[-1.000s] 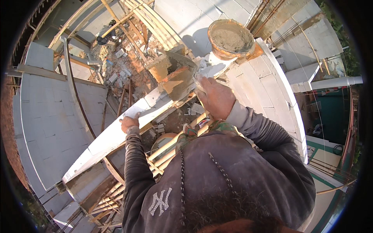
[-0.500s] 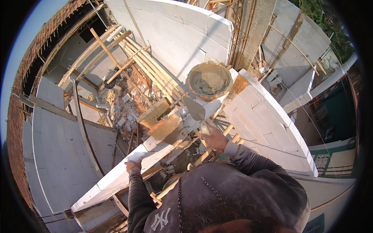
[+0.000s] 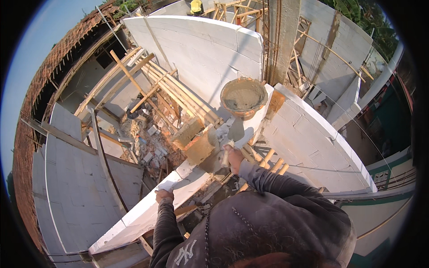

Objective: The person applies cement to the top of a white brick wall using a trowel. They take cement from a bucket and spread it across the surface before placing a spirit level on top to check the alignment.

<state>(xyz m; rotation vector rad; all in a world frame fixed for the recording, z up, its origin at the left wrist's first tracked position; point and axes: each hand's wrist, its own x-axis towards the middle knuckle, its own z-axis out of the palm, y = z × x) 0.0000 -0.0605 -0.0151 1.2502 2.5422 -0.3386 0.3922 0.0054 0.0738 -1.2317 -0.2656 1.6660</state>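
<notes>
My right hand (image 3: pixel 234 158) is closed round the pale handle of a trowel (image 3: pixel 236 130). Its grey pointed blade points away from me, just over the mortar-smeared wall top and short of the bucket. In that bucket (image 3: pixel 243 114), which stands on the wall, lies wet grey mortar (image 3: pixel 243 95). To the left, my left hand (image 3: pixel 164 195) is closed at a white block (image 3: pixel 168 184) on top of the low white wall (image 3: pixel 134 214); whether the block is loose or part of the wall, I cannot tell.
Mortar-stained boards (image 3: pixel 199 147) lean against the wall beside the trowel. Bamboo poles (image 3: pixel 183 96) lie beyond, with rubble (image 3: pixel 152 143) below on the left. A concrete column (image 3: pixel 283 42) with rebar rises behind the bucket. Another white wall (image 3: pixel 313 138) runs off right. A person in yellow (image 3: pixel 196 6) is far off.
The trowel blade has swung from tilting left to pointing straighter away, and my right hand has drawn slightly left. My left hand keeps its place on the wall. The whole view has shifted.
</notes>
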